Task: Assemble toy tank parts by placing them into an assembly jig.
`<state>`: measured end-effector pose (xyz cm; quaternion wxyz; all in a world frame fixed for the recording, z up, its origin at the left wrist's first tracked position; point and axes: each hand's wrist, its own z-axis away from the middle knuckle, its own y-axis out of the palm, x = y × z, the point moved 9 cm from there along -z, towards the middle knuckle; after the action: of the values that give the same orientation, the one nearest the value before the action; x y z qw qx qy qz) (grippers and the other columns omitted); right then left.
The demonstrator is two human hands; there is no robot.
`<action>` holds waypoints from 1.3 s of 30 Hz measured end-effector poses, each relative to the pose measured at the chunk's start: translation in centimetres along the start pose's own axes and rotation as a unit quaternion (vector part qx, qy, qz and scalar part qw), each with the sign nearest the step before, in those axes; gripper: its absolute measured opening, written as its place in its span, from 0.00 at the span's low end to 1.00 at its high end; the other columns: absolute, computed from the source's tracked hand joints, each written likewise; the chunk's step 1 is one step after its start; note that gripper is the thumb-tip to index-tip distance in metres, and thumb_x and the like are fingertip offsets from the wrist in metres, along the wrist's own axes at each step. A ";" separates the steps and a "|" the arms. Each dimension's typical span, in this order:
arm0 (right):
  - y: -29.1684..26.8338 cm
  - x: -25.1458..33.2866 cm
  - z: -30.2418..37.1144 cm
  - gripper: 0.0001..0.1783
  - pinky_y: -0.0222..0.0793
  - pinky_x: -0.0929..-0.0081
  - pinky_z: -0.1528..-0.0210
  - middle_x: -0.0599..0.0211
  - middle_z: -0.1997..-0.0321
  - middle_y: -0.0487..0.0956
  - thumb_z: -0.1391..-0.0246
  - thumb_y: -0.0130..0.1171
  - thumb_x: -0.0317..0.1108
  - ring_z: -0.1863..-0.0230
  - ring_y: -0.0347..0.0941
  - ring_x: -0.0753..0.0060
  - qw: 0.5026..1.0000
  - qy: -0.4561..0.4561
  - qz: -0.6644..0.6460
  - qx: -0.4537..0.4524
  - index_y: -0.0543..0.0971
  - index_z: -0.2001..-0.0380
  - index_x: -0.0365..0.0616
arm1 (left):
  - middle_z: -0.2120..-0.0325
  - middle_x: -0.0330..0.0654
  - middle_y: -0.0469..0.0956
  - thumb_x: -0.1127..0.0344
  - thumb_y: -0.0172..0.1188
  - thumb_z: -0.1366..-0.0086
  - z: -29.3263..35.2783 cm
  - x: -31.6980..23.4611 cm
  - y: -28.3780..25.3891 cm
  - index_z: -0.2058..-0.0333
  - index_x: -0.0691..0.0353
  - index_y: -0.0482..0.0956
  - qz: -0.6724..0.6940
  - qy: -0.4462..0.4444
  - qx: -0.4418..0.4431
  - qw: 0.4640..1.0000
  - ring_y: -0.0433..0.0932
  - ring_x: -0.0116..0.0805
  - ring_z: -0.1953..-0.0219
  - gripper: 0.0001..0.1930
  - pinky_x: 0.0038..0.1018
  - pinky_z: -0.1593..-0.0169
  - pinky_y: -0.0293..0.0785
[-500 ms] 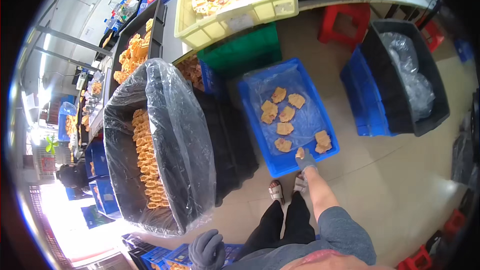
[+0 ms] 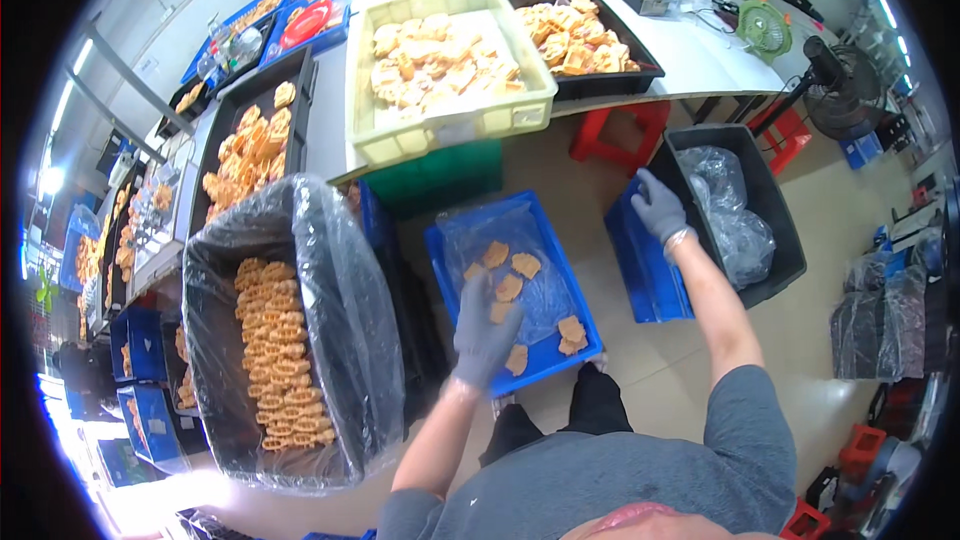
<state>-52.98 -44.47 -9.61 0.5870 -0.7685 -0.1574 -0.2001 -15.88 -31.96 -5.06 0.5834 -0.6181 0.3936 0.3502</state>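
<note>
My left hand (image 2: pixel 486 338), in a grey glove, reaches over the near left part of a blue tray (image 2: pixel 448 280) on the floor. Its fingers are stretched out, with the thumb apart, and nothing shows in them. Several tan, flat pieces with jagged edges (image 2: pixel 525 264) lie on the clear plastic lining the tray; the hand covers part of this group. Two more pieces (image 2: pixel 571 335) sit at the near right corner. My right hand (image 2: pixel 660 208), also gloved, is at the left rim of a black bin (image 2: pixel 778 180), above a blue bin (image 2: pixel 640 275). Its fingers are apart, holding nothing visible.
Left of the tray, a black bin lined with clear plastic (image 2: pixel 350 340) holds stacked rows of tan pieces (image 2: pixel 280 360). A pale yellow crate (image 2: pixel 455 130) and a black tray (image 2: pixel 600 88) of pieces stand on the white table (image 2: pixel 700 55). A red stool (image 2: pixel 615 135) is under it.
My right hand has left the tray's near edge, where it held a tan piece, and moved up right to the bins. My left hand has risen from the lower edge over the tray. The view has shifted.
</note>
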 end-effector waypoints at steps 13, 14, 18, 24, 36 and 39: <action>1.8 -6.8 -28.0 0.21 0.62 0.61 0.49 0.60 0.58 0.73 0.50 0.56 0.50 0.52 0.67 0.56 0.965 -0.230 0.123 -0.003 0.73 0.59 0.47 | 0.50 0.45 0.66 0.50 0.67 0.53 -33.4 9.4 13.2 0.46 0.57 0.62 0.344 -0.299 -0.287 0.843 0.66 0.45 0.48 0.38 0.54 0.46 0.60; 2.3 -7.0 -28.8 0.21 0.62 0.61 0.49 0.60 0.58 0.73 0.50 0.56 0.50 0.52 0.67 0.56 0.965 -0.237 0.114 0.006 0.73 0.59 0.47 | 0.53 0.45 0.67 0.53 0.67 0.53 -34.1 11.8 13.6 0.46 0.57 0.63 0.368 -0.311 -0.321 0.815 0.67 0.45 0.50 0.36 0.54 0.48 0.62; 2.6 -9.2 -30.4 0.20 0.65 0.61 0.56 0.62 0.65 0.75 0.49 0.52 0.54 0.59 0.71 0.57 0.956 -0.253 0.144 0.024 0.74 0.66 0.49 | 0.58 0.44 0.69 0.62 0.61 0.52 -34.4 8.3 17.1 0.50 0.57 0.65 0.377 -0.384 -0.324 0.778 0.70 0.46 0.55 0.29 0.52 0.56 0.70; 1.0 -7.8 -29.8 0.19 0.66 0.61 0.58 0.63 0.67 0.75 0.49 0.52 0.54 0.62 0.71 0.58 0.950 -0.268 0.159 0.006 0.75 0.69 0.50 | 0.60 0.46 0.70 0.66 0.58 0.53 -33.8 7.8 16.8 0.53 0.61 0.66 0.373 -0.391 -0.320 0.778 0.73 0.43 0.59 0.25 0.46 0.66 0.77; -3.2 -19.0 -26.6 0.15 0.65 0.61 0.60 0.61 0.66 0.76 0.47 0.54 0.45 0.63 0.70 0.54 0.943 -0.271 0.189 0.025 0.74 0.63 0.46 | 0.71 0.46 0.79 0.62 0.65 0.56 -31.7 6.5 27.3 0.66 0.69 0.77 0.283 -0.375 -0.347 0.812 0.80 0.36 0.72 0.19 0.29 0.67 0.77; -4.7 -22.1 -26.8 0.16 0.65 0.60 0.58 0.59 0.64 0.76 0.46 0.53 0.45 0.61 0.71 0.52 0.938 -0.283 0.199 0.010 0.74 0.60 0.45 | 0.71 0.49 0.80 0.62 0.65 0.56 -31.6 3.4 29.4 0.67 0.70 0.77 0.242 -0.410 -0.332 0.815 0.80 0.38 0.70 0.19 0.30 0.63 0.77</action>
<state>-77.75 -69.31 -10.37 0.5537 -0.8031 -0.1631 0.1480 -41.55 -63.97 -18.83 0.3467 -0.4583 0.1151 0.8102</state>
